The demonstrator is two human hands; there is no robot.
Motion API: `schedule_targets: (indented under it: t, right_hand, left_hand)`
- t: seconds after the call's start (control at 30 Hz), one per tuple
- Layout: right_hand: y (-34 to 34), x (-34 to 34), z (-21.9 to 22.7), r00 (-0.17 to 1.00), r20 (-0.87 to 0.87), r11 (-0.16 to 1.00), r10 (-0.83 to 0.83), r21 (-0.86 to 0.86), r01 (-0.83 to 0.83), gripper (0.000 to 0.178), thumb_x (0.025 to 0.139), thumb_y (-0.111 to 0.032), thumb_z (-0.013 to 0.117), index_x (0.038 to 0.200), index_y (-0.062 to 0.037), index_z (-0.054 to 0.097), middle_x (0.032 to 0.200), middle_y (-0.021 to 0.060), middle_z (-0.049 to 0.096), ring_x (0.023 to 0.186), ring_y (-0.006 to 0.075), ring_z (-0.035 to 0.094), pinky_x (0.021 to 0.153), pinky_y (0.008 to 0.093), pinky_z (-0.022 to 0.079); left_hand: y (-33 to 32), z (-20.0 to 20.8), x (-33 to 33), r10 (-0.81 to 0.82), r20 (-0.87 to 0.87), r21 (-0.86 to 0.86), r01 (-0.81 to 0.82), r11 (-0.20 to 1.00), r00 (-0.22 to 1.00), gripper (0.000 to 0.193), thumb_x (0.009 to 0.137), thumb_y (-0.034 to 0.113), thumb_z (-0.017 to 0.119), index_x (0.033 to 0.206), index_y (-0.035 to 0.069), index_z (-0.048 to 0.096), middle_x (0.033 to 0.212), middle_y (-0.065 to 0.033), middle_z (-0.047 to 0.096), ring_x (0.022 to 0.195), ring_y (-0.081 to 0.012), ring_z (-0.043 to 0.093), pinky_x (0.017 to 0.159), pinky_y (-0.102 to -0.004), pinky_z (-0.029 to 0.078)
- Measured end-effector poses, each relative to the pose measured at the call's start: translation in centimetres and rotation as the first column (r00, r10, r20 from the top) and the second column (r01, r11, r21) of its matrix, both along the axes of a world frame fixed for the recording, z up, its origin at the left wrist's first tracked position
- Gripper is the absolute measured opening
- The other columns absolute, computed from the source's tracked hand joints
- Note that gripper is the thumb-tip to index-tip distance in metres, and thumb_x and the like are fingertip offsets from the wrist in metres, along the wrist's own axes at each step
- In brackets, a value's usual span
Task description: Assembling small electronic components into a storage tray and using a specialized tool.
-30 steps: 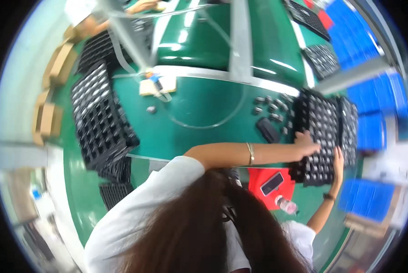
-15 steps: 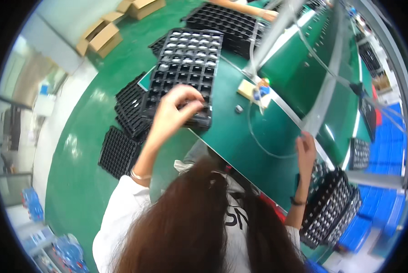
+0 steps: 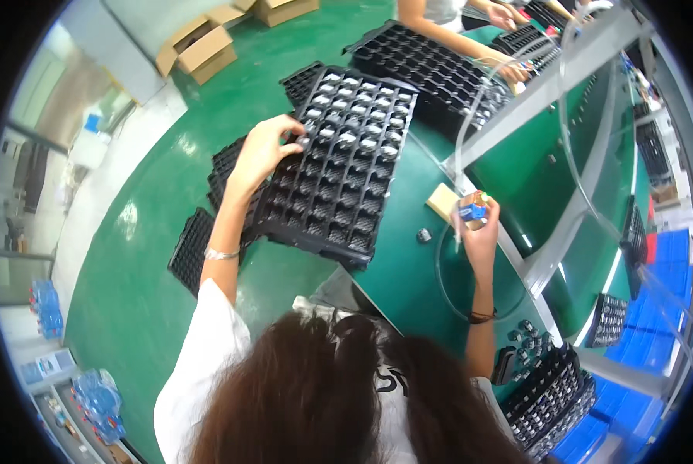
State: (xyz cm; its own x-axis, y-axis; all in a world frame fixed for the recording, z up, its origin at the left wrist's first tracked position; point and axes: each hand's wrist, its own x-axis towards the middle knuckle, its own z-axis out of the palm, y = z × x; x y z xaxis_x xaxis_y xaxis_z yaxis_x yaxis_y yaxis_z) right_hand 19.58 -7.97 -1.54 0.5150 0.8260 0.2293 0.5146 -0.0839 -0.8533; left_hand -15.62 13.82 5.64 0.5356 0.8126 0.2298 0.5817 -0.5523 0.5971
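My left hand (image 3: 263,155) is closed in a pinch over the left edge of a black compartment tray (image 3: 325,241), with a small dark, shiny part (image 3: 303,141) at its fingertips. Similar parts with whitish tops fill the tray's far rows; the near rows look unfilled. To the right, my right hand (image 3: 482,236) has its fingers round a small blue-and-orange device (image 3: 472,210), which has a clear thin tube (image 3: 438,267) near it. Beside that device lie a pale yellow block (image 3: 442,202) and one loose small part (image 3: 424,235) on the green tabletop (image 3: 408,282).
Black trays stand stacked at the far side (image 3: 431,66) and below the table's left edge (image 3: 188,251). A grey metal frame (image 3: 547,100) crosses the right side. Filled trays (image 3: 547,398) and loose parts (image 3: 526,340) sit at near right. A co-worker's hand (image 3: 509,68) works beyond.
My left hand has moved to the tray's left edge, farther up its rows, and a small part now shows in its fingers. My right hand has come over to the blue-and-orange device and taken hold.
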Motion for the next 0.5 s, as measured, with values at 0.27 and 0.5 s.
schedule_targets:
  t: [0.27,0.5]
  right_hand:
    - [1.4,-0.2,-0.8,0.979,0.176,0.992,-0.102,0.094,0.087,0.034,0.074,-0.018,0.073,0.096,0.0002,0.055,0.082,0.0145,0.058,0.073,0.0276,0.06,0.066,0.0353,0.047]
    - [1.1,0.8,-1.7,0.969,-0.247,0.986,-0.002,0.158,0.042,0.028,0.077,-0.016,0.069,0.097,-0.0013,0.055,0.089,0.0107,0.059,0.078,0.0234,0.06,0.07,0.033,0.047]
  left_hand:
    - [0.6,0.9,1.0,-0.093,-0.048,-0.011,0.092,0.996,0.995,0.029,0.061,-0.003,0.073,0.081,-0.001,0.053,0.077,-0.0065,0.056,0.074,-0.0177,0.055,0.069,-0.0284,0.044]
    - [-0.3,1.9,-0.3,0.043,0.348,-0.392,0.103,0.914,0.937,0.014,0.082,0.001,0.059,0.088,0.006,0.047,0.108,-0.0105,0.061,0.093,-0.0151,0.058,0.087,-0.0263,0.044]
